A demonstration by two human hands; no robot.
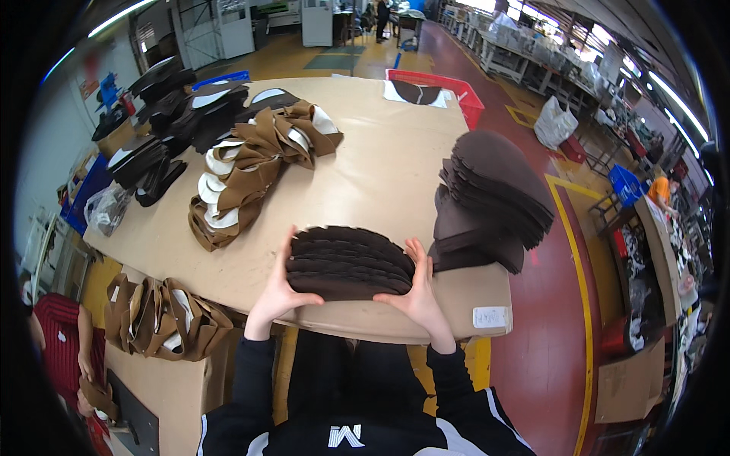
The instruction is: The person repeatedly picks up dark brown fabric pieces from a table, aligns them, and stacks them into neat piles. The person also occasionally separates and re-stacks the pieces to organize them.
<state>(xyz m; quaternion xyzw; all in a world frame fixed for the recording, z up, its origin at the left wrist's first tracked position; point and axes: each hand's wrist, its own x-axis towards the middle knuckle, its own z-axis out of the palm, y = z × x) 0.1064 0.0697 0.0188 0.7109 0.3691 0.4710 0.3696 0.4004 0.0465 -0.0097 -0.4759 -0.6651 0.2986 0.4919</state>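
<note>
A stack of dark brown, rounded fabric pieces with notched edges (pixel 350 262) lies at the near edge of the table, between my hands. My left hand (pixel 280 289) grips its left end, thumb along the near side and fingers up the far side. At the opposite end my right hand (pixel 414 292) clasps it the same way. Close by on the right rises a taller pile of similar dark brown pieces (pixel 494 197), fanned and leaning. Beyond my left hand, a winding row of tan-brown pieces with white linings (pixel 251 167) rests on the table.
Black pieces in heaps (pixel 190 114) cover the table's far left. A red bin (pixel 471 106) stands off the far right corner. More tan-brown pieces (pixel 163 319) sit on a lower surface at left, near a person in a dark red top (pixel 65 334). A paper label (pixel 490 317) marks the near right corner.
</note>
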